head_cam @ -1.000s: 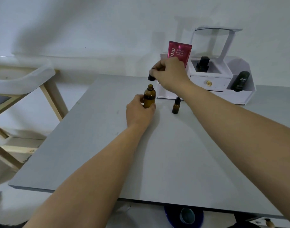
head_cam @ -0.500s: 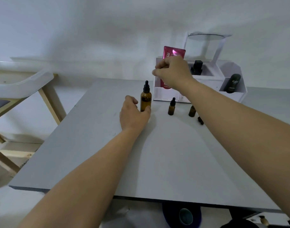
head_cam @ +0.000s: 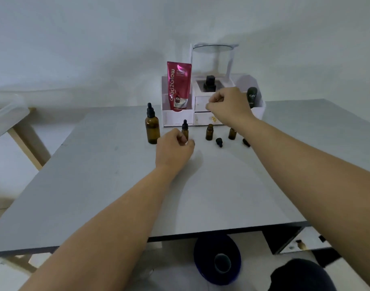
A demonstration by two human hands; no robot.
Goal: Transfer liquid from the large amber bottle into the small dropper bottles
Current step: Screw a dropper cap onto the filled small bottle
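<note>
Large amber bottle (head_cam: 152,131) stands capped near the counter's (head_cam: 116,185) far edge. 1 small bottle (head_cam: 185,129) is capped; 2 open bottles (head_cam: 209,133) await filling, I judge. Left hand (head_cam: 174,150) curls beside the capped one, grip unclear; right hand (head_cam: 228,107) hovers curled, apparently empty.

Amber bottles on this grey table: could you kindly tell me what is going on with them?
A person works bare-handed. The large amber glass bottle with a black dropper cap stands closed and untouched on the grey table. The left hand, fingers curled, is at a small capped amber dropper bottle; whether it grips it is unclear. The right hand hovers, fingers curled, nothing visible in it. Two more small amber bottles stand open, black caps lying beside them.
</note>
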